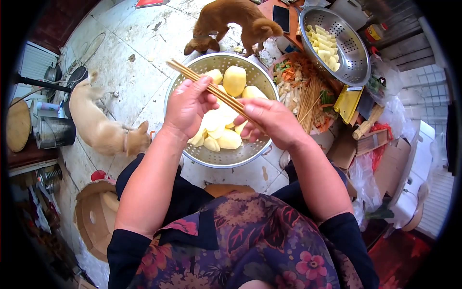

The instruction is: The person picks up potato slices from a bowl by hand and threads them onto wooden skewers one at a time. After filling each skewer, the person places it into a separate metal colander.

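A bundle of thin wooden skewers (222,96) slants across the front of me, held in both hands. My left hand (189,107) grips it towards its upper left end, and my right hand (271,120) is closed round its lower right end. Below the hands stands a perforated metal colander (202,156) on the floor. Inside it lie whole peeled potatoes (235,81) at the back and pale potato slices (229,139) nearer me. The hands hide part of the slices.
A brown dog (231,19) stands behind the colander; a tan dog (103,125) is at the left. At the upper right are a second colander (353,53) with skewered slices, loose skewers (306,103), vegetable scraps (288,77) and a phone (281,18). A cardboard box (89,216) sits lower left.
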`<state>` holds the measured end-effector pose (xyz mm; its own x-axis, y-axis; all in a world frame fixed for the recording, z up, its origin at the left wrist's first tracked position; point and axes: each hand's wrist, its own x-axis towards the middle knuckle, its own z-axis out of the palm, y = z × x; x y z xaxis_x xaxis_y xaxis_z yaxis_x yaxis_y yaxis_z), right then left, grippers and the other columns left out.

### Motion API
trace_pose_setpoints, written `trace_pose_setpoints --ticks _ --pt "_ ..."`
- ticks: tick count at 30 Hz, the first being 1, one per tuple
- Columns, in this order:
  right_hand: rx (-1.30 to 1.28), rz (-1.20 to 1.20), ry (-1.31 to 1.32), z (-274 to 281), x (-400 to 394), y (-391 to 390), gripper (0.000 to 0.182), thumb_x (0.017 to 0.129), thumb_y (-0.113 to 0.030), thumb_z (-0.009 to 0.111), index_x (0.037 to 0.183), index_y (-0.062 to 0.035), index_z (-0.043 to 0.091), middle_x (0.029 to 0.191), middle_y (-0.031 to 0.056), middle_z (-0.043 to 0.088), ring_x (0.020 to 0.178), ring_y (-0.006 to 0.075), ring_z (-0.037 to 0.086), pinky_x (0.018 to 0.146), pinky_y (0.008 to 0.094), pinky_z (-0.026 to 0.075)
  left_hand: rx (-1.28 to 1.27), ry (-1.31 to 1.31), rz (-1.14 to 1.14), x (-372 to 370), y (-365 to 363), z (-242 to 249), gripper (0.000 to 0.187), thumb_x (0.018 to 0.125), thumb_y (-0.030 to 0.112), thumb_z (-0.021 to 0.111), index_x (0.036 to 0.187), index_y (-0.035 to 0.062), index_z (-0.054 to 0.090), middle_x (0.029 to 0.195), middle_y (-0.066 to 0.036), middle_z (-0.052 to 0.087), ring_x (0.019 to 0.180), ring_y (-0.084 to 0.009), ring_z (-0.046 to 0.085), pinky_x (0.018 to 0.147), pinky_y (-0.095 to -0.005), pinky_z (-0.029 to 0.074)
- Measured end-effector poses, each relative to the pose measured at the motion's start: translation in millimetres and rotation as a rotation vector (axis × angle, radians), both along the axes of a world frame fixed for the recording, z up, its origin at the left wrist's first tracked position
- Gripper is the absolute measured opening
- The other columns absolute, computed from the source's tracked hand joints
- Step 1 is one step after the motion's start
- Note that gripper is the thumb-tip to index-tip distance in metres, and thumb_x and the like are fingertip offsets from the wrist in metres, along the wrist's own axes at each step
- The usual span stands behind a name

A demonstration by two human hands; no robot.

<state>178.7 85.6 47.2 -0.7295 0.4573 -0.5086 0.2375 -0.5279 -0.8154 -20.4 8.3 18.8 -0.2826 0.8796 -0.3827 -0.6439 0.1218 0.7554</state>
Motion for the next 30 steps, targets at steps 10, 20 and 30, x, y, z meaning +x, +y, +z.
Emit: trace_pose_setpoints --ticks 10,20,30 --pt "-0.177 -0.443 0.237 -16 -18 0 0.06 0.098 -0.049 0.034 0.119 0.003 0.054 0.106 0.0169 0.062 0.102 0.0252 0.061 0.086 0.0362 0.052 0.026 -0.049 0.049 17 -2 1 0.017 0.092 0.017 0.059 0.102 0.0043 0.057 0.086 -0.005 0.062 0.069 -0.0112 0.061 0.065 -0.0281 0.056" --pt "-0.064 -0.302 0.158 -22 -22 -4 0.041 0.095 -0.036 0.05 0.106 0.0022 0.059 0.092 0.0109 0.064 0.08 0.0163 0.063 0.071 0.0278 0.052 0.025 -0.045 -0.067 23 -4 -7 0.016 0.092 0.017 0.059 0.103 0.0055 0.057 0.086 -0.005 0.063 0.072 -0.0121 0.063 0.069 -0.0293 0.056" --pt "0.192 0.123 -0.106 -14 -16 0 0.021 0.095 -0.022 0.056 0.096 -0.0032 0.064 0.067 -0.0027 0.053 0.052 0.0045 0.05 0.046 0.0191 0.041 -0.07 0.299 -0.304 25 3 -5 0.03 0.086 0.021 0.067 0.105 -0.0001 0.058 0.072 -0.001 0.059 0.06 -0.0077 0.053 0.052 -0.021 0.042"
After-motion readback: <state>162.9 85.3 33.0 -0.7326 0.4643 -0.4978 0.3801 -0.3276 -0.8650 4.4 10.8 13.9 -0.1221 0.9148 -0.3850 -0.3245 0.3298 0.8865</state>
